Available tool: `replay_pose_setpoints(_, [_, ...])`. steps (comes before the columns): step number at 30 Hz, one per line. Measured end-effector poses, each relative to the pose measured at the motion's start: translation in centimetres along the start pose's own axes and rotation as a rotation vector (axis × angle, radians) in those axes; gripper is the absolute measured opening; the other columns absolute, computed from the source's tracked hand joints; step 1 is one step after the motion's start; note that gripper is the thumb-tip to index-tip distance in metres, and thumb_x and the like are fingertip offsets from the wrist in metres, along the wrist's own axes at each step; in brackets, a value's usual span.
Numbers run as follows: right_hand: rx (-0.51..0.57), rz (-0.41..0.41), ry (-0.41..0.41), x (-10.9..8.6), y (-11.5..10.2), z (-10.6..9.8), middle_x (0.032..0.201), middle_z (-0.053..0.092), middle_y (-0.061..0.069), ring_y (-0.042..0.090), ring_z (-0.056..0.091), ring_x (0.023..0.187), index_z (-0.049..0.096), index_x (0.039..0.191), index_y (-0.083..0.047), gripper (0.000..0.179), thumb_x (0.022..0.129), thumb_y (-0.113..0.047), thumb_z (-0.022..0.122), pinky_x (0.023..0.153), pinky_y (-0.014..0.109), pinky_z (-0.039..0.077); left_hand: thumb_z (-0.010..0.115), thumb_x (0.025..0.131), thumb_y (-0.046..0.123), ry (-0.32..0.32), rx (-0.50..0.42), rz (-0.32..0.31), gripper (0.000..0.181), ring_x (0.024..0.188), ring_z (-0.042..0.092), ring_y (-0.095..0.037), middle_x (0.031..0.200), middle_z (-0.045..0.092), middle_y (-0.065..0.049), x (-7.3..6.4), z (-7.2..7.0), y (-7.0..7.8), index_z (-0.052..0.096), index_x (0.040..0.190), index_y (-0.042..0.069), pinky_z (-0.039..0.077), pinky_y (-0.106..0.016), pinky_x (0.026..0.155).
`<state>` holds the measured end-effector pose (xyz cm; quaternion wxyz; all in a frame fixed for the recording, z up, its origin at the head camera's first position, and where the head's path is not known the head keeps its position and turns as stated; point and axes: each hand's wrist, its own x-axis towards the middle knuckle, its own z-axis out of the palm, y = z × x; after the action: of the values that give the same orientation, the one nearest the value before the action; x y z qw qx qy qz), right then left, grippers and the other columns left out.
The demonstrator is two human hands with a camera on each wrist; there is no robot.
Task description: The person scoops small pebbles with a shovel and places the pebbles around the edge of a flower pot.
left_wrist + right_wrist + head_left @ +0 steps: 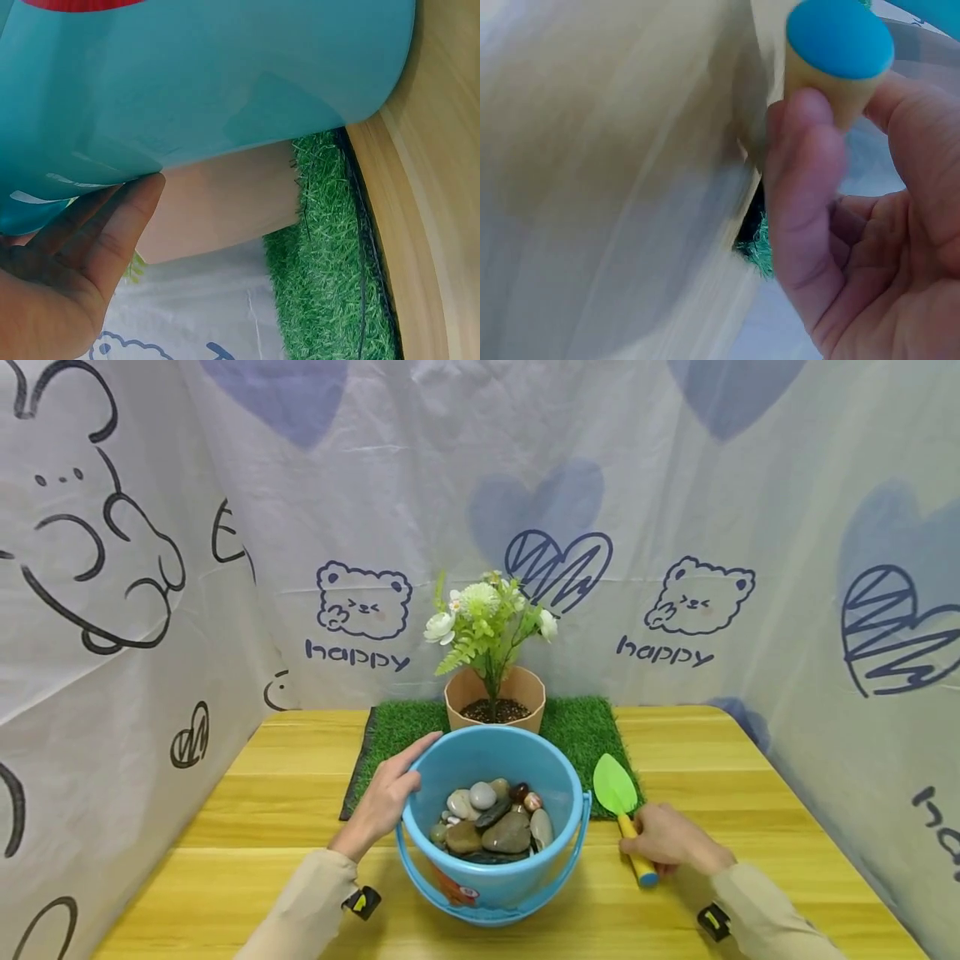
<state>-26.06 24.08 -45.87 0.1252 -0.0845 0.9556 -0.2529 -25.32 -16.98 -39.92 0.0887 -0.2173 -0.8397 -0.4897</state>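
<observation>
A light blue bucket with several smooth stones inside stands upright at the front middle of the table. My left hand rests against its left side near the rim, fingers fairly straight. In the left wrist view, the fingertips touch the bucket's outer wall. To the right of the bucket, my right hand grips a toy trowel by its yellow handle, the green blade pointing away from me. The handle's blue end cap shows above the curled fingers in the right wrist view.
Behind the bucket, a peach flowerpot holds dark soil and a plant with white flowers. The pot stands on a green turf mat on the wooden table. A printed white cloth hangs behind and on both sides.
</observation>
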Motion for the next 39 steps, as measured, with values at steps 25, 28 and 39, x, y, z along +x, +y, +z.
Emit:
replay_pose_setpoints(25, [0.156,-0.129,0.112,-0.4,-2.2,-2.9,0.069,0.060,0.013,0.018,0.055,0.044,0.057,0.112,0.006,0.026,0.096,-0.014,0.051,0.045,0.043,0.052,0.041,0.083,0.004,-0.017,0.087,0.089,0.067,0.136,0.046,-0.033,0.154,0.041,-0.007,0.0,0.3,1.1,0.045,0.148,0.018,0.044,-0.052,0.098])
replay_pose_setpoints(28, [0.138,-0.130,0.117,-0.4,-2.5,-3.6,0.069,0.057,0.010,0.020,0.055,0.043,0.053,0.121,0.007,0.033,0.097,-0.015,0.048,0.045,0.043,0.052,0.040,0.081,0.003,-0.025,0.119,0.151,0.068,0.136,0.045,-0.034,0.154,0.040,-0.009,0.0,0.3,1.1,0.046,0.148,0.014,0.045,-0.053,0.097])
replay_pose_setpoints(39, [0.013,-0.192,0.273,-0.5,-4.5,-5.3,0.065,0.049,0.003,0.012,0.041,0.048,0.054,0.120,0.001,0.032,0.100,-0.022,0.045,0.040,0.023,0.036,0.041,0.082,0.000,-0.100,0.228,0.242,0.065,0.136,0.046,-0.030,0.156,0.037,-0.004,0.5,-0.3,0.9,0.048,0.146,0.008,0.046,-0.051,0.099])
